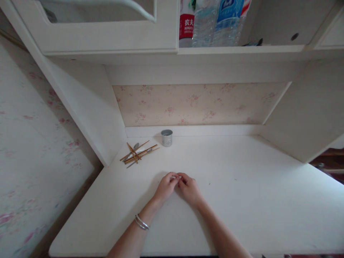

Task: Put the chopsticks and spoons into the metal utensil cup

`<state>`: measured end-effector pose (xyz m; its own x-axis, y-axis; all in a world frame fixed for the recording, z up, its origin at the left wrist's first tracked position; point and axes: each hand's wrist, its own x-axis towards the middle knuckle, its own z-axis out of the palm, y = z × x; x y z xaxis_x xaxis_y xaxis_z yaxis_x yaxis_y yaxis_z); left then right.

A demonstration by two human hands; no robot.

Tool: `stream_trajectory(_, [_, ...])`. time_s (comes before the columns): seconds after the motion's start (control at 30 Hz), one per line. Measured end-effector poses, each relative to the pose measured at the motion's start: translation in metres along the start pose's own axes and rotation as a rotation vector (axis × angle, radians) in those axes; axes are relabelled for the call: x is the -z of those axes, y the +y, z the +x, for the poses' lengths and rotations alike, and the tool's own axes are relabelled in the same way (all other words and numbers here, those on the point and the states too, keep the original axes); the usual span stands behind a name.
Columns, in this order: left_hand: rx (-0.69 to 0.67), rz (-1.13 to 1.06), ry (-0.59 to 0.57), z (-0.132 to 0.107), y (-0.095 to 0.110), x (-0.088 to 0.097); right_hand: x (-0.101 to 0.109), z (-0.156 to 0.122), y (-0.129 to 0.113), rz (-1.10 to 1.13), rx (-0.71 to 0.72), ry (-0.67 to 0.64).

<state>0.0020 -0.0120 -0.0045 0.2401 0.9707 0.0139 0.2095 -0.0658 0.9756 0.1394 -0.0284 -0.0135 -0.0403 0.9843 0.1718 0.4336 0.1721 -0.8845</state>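
My left hand (168, 184) and my right hand (188, 187) rest on the white desktop (242, 200), their curled fingertips meeting in the middle. Both are closed, and no object shows between the fingers. A silver bangle (141, 223) circles my left wrist. Beyond my left hand lies a loose, crossed pile of brown chopsticks (141, 155) with metal spoons (136, 146) among them. To the right of that pile, near the back ledge, a small metal utensil holder (167, 138) with holes in its side stands upright. Neither hand touches these things.
Above the desk, an open shelf holds plastic bottles (204, 27), one with a red label, and a blue package (229, 14). A white cabinet door (107, 39) hangs at upper left. Side panels (303, 111) bound the desk's back, and floral wallpaper (201, 104) covers the wall.
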Motion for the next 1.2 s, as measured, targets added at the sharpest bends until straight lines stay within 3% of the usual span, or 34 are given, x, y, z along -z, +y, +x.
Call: stream_trajectory(1.2, [0.018, 0.034, -0.001, 0.0008, -0.0026, 0.0012, -0.0006, -0.0007, 0.0024, 0.018, 0.030, -0.004])
